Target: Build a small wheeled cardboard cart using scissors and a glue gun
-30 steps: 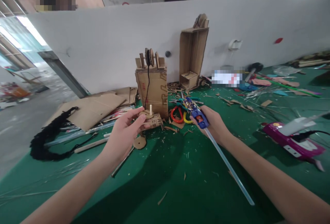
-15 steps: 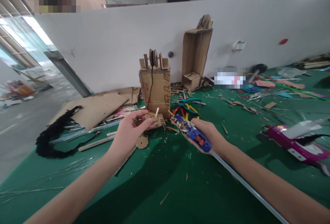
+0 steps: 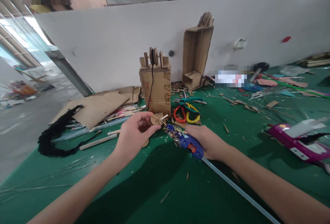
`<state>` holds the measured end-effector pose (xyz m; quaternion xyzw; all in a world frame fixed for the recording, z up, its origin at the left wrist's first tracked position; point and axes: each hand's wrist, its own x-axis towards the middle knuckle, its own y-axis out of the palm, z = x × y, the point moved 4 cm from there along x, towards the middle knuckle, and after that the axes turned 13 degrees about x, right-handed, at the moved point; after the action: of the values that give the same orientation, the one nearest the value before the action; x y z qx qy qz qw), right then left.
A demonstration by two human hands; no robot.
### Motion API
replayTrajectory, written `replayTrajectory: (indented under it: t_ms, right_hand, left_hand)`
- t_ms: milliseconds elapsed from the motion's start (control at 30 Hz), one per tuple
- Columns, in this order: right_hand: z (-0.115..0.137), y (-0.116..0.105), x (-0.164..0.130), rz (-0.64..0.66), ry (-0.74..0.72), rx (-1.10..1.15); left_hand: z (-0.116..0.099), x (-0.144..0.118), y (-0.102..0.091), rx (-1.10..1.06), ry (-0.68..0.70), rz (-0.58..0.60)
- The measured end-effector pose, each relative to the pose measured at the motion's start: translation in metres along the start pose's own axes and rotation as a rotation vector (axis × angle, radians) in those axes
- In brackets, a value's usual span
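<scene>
My left hand (image 3: 135, 131) pinches a small cardboard piece (image 3: 156, 119) between thumb and fingers. A short pale stick (image 3: 163, 117) pokes out of that piece toward the right. Wrapped in my right hand (image 3: 206, 140) is a blue hot glue gun (image 3: 189, 143), its nozzle close to the cardboard piece; whether they touch I cannot tell. A long clear glue stick (image 3: 237, 188) runs out of the gun's back end. Just behind my hands stands an upright cardboard box (image 3: 157, 90) with cardboard wheels (image 3: 154, 56) on top and a black cord hanging down its front.
Scissors (image 3: 187, 112) and teal-handled pliers (image 3: 193, 99) lie right of the box. A taller open cardboard box (image 3: 197, 54) leans by the white wall. A purple glue gun (image 3: 296, 143) lies at right. Black yarn (image 3: 48, 141), flat cardboard (image 3: 98, 105) and sticks cover the left. Scraps dot the green table.
The cardboard piece has turned in my left hand, its stick now pointing right. My right hand has moved the glue gun slightly down and left, bringing the nozzle beside the piece.
</scene>
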<state>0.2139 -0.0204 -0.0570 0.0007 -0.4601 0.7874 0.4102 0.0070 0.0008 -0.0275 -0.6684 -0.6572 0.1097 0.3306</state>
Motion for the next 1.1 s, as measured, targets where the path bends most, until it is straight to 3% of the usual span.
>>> replayTrajectory:
  t_ms: [300, 867, 1100]
  right_hand:
    - [0.0005, 0.0021, 0.0007, 0.022, -0.003, -0.032]
    - [0.0032, 0.003, 0.0029, 0.05, 0.026, -0.037]
    - [0.0044, -0.001, 0.0002, 0.004, 0.008, -0.025]
  left_hand:
    - [-0.0052, -0.0032, -0.0031, 0.174, 0.1, -0.023]
    - [-0.0043, -0.0021, -0.0036, 0.184, 0.146, -0.041]
    - [-0.0032, -0.0013, -0.0037, 0.161, 0.129, -0.052]
